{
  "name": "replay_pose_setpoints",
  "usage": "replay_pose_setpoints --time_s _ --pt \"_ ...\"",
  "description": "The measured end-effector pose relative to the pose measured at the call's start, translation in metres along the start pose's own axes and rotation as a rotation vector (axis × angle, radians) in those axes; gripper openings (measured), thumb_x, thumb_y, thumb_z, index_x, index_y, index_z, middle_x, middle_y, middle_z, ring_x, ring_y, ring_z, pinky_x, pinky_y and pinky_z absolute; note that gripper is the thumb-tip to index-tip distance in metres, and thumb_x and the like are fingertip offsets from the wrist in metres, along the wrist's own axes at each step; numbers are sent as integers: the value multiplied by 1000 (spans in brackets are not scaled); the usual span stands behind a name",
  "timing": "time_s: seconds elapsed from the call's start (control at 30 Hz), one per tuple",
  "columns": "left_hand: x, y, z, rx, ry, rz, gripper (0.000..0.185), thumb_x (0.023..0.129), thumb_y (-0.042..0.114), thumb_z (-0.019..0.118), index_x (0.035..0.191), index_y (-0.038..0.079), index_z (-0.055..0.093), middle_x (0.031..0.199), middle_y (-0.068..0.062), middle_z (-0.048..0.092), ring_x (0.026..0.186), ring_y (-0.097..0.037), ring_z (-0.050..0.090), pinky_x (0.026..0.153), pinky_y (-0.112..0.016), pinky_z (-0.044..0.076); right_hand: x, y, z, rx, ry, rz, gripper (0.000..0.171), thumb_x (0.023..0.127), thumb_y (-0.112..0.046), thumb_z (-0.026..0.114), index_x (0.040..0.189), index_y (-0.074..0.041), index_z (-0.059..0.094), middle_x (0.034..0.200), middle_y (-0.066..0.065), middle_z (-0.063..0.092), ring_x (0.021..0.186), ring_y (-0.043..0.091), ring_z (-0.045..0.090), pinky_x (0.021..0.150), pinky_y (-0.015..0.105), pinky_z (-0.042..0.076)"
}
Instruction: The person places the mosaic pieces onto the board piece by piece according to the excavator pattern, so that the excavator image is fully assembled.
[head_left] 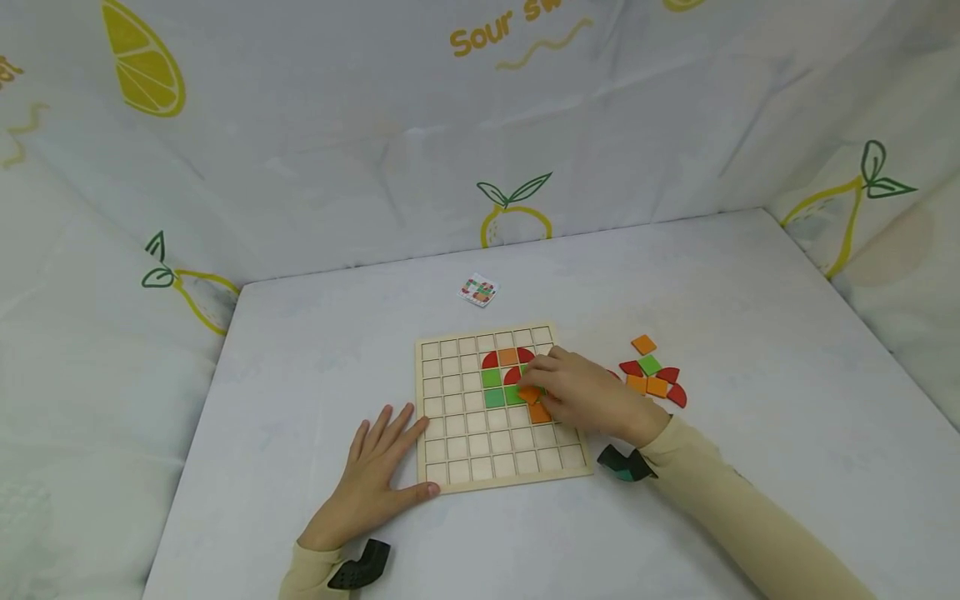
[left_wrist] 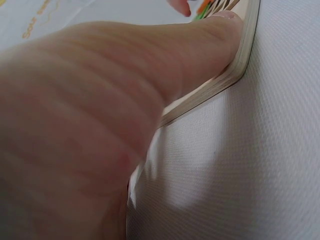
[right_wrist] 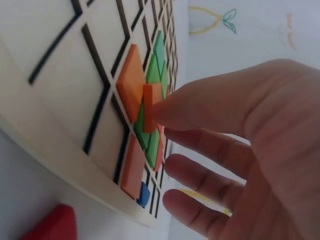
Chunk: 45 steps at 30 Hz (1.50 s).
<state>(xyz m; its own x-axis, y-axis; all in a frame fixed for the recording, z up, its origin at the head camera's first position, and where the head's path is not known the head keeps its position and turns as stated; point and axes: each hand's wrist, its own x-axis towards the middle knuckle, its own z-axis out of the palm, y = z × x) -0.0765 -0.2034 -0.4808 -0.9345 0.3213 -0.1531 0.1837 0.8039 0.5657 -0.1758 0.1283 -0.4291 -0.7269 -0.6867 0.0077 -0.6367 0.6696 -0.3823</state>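
Nearest, the left hand [head_left: 375,479] lies flat on the white table [head_left: 750,333], fingers straight, thumb pressed against the lower left edge of the wooden grid board [head_left: 450,392]. The right hand [head_left: 588,396] pinches an orange square tile [right_wrist: 151,106] over the board's red, green and orange pieces. Loose tiles [head_left: 652,377] lie just right of the board; a pattern card [head_left: 478,290] sits beyond it.

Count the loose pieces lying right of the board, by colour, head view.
Orange pieces: 3
Red pieces: 3
Green pieces: 1
Total: 7
A red sliver at the edge of the right hand may be one more. Not counted: the orange tile that hand pinches at the board.
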Motion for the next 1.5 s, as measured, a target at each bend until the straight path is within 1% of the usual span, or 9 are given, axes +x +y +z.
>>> replay_pose_setpoints --time_s 0.1,0.23,0.43,0.53,0.6,0.87,1.1,1.33,1.5 --pt "0 0 0 1 1 3 91 83 58 74 159 26 35 171 -2 18 160 -33 3 126 -59 -5 0 -2 4 -25 -5 -3 25 92 -7 69 115 -17 74 117 -4 70 104 18 55 90 34 56" --pt "1 1 -1 -3 3 5 91 83 58 75 159 25 35 171 -2 18 160 -33 3 126 -59 -5 -1 -4 6 -71 1 -12 22 92 -15 74 114 -18 75 112 -4 70 100 17 53 88 32 54" --pt "1 1 -1 -6 7 10 91 83 57 75 159 25 36 171 -2 19 160 -34 3 125 -59 -5 -1 -10 9 -74 3 -35 29 91 -25 76 118 -15 73 109 -2 68 100 16 54 90 34 53" --pt "1 1 -1 -5 8 13 91 83 58 74 159 25 36 171 -2 19 160 -34 3 125 -59 -5 -2 -13 11 -67 0 -68 29 91 -26 76 118 -15 74 104 -3 65 100 16 54 92 35 52" --pt "0 1 -1 -6 7 12 91 84 58 74 159 26 35 171 -2 18 160 -34 3 125 -59 -5 -2 -14 13 -76 -3 -83 28 91 -27 75 117 -15 74 102 -4 64 99 15 53 90 34 52" --pt "0 -1 0 0 10 17 90 84 59 74 159 27 35 171 -2 18 160 -34 3 125 -58 -5 -3 -18 16 -66 -23 -85 29 92 -27 75 119 -18 73 107 -5 66 100 14 53 87 32 50" --pt "-1 -1 0 3 14 18 91 83 59 74 159 26 35 171 -2 18 160 -34 3 125 -59 -4 -3 -21 17 -56 -7 -98 23 92 -26 75 114 -20 76 106 -5 67 99 14 52 85 32 49" --pt "-1 1 -1 -8 17 15 90 83 58 74 159 26 36 171 -2 19 160 -35 4 125 -59 -4 -4 -18 8 -27 -23 -62 25 91 -26 76 115 -19 75 108 -4 66 102 16 53 92 35 51" --pt "-1 1 -1 -10 12 7 91 83 58 74 159 25 36 171 -2 19 160 -34 3 125 -59 -5 -6 -9 -9 13 -12 -16 25 91 -22 77 115 -17 74 110 -1 68 101 16 55 87 33 52"
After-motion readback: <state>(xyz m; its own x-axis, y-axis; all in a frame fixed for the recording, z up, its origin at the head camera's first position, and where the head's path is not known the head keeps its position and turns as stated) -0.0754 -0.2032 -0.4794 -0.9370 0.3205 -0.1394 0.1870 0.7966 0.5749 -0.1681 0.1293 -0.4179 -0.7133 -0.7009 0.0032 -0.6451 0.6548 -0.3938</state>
